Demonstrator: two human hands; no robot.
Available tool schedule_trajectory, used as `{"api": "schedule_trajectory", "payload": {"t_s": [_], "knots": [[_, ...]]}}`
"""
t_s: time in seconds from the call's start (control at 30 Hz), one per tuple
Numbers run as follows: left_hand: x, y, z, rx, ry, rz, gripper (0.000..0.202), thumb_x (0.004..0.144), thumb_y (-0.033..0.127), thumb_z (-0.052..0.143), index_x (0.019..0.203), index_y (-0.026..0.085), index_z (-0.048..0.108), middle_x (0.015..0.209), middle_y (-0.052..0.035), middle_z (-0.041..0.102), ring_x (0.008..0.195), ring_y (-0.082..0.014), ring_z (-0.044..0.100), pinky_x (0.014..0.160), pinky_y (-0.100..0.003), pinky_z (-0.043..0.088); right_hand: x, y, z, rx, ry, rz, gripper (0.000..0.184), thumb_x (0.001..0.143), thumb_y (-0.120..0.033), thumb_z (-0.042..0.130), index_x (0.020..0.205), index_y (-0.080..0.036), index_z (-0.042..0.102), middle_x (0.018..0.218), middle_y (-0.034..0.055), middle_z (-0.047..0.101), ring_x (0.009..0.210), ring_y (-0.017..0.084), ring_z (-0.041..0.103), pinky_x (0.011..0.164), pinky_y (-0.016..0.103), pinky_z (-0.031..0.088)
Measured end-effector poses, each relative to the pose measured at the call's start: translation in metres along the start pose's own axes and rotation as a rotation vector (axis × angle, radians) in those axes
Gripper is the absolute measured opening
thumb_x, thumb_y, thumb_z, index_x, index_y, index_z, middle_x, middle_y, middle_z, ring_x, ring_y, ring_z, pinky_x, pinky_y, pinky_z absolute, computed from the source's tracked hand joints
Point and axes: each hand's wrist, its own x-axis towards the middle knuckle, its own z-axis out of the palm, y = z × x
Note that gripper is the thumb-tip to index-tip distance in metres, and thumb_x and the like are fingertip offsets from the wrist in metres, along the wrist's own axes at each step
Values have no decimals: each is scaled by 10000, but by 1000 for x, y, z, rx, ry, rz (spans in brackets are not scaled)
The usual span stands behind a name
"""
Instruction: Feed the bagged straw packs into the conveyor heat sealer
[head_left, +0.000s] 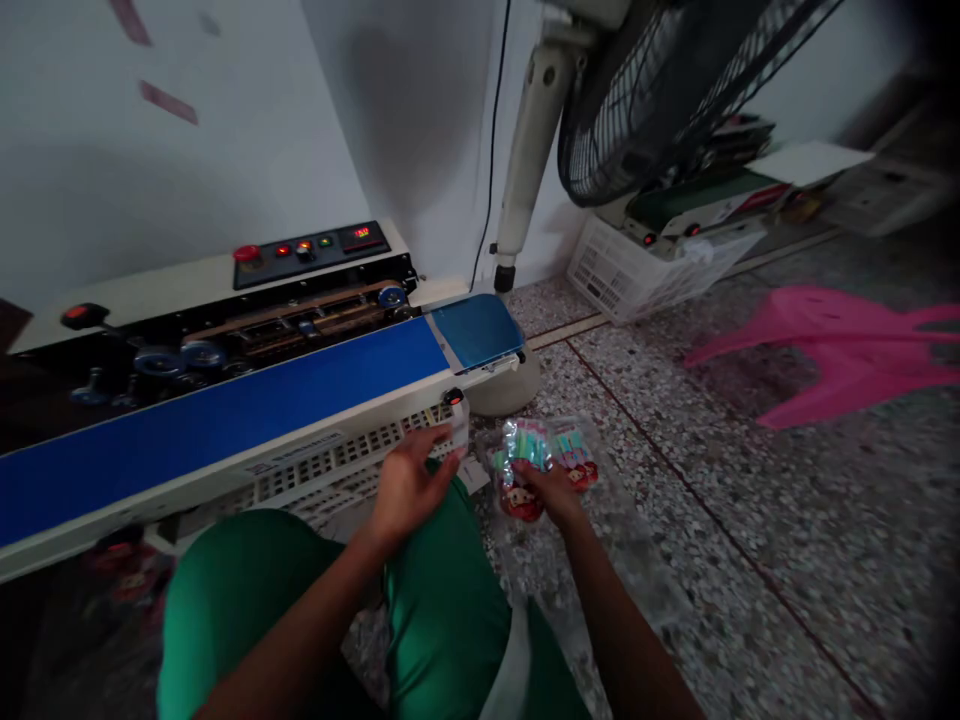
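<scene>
My right hand (553, 492) is closed on a shiny clear packet (526, 445) with green and pink contents and a red-haired cartoon figure. Beside it, a second similar packet (576, 458) lies on clear plastic sheeting (630, 545) on the floor. My left hand (409, 482) hovers over my green-clad knee, thumb and fingers apart and nothing visible in them. Close to its fingertips is the end of a white slotted basket (360, 455) under the conveyor. The blue belt (247, 400) of a sealing machine runs along my left side.
The machine's control panel (311, 252) shows lit buttons and a red display. A large fan (637, 110) stands at the back on a pale pole. White crate (645, 270) sits beneath another green-belt machine (705, 205). On the right is a pink plastic stool (832, 340).
</scene>
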Motion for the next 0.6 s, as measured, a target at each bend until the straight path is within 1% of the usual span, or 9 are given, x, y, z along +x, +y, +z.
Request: {"api": "schedule_trajectory", "payload": {"t_s": [0.07,0.13,0.2,0.23,0.27,0.33,0.43,0.53,0.6], "knots": [[-5,15,1,-147,-10,-11,657,645,325,766,1254,226,542,1303,-107,556,1200,-294,497,1013,-413,361,-23,-50,-2,214,-107,-178,398,675,-423,674,964,-153,628,849,53,706,760,204,659,671,309,526],[-17,34,-1,-340,-49,1,792,603,307,801,1315,226,465,1364,-103,500,1244,-293,457,1029,-410,350,-51,-94,0,270,-194,-370,396,664,-374,698,1001,-180,618,885,51,703,783,207,656,708,335,529],[-37,52,-7,-493,-110,1,659,650,322,771,1249,212,520,1250,-99,592,1122,-284,558,966,-405,418,-79,-124,6,294,-281,-563,478,667,-313,703,1113,-202,570,1006,60,685,886,213,647,782,350,522],[-48,59,-12,-531,-79,12,552,691,331,739,1198,206,559,1188,-94,628,1071,-274,587,947,-402,433,-92,-132,10,293,-318,-642,505,680,-294,694,1154,-208,544,1053,66,671,924,213,640,812,355,515],[-60,65,-18,-544,-49,34,480,721,331,714,1166,209,581,1177,-90,633,1061,-269,591,945,-400,437,-103,-136,16,284,-348,-702,514,700,-282,677,1184,-211,522,1085,71,658,950,212,634,836,359,509],[-82,70,-29,-523,26,102,408,746,309,693,1135,220,605,1252,-90,587,1139,-278,544,978,-408,412,-119,-136,29,260,-357,-785,486,738,-281,643,1200,-216,507,1102,78,645,968,212,629,862,369,501],[-108,62,-43,-457,91,197,400,730,279,712,1115,219,623,1306,-101,544,1226,-291,467,1035,-430,348,-131,-129,51,231,-283,-848,398,751,-296,626,1132,-223,538,1081,81,647,980,224,622,884,390,493],[-120,48,-50,-537,127,131,343,740,334,698,1035,167,642,1161,-124,631,1058,-261,582,968,-420,412,-138,-130,68,190,-328,-830,338,738,-288,632,1062,-209,571,1053,79,664,962,222,633,874,379,503],[-125,41,-56,-594,106,72,384,696,353,737,996,133,644,1095,-129,655,992,-253,606,920,-394,447,-146,-134,76,174,-383,-793,357,718,-280,653,1058,-203,579,1025,71,681,920,214,649,841,356,520]]}}
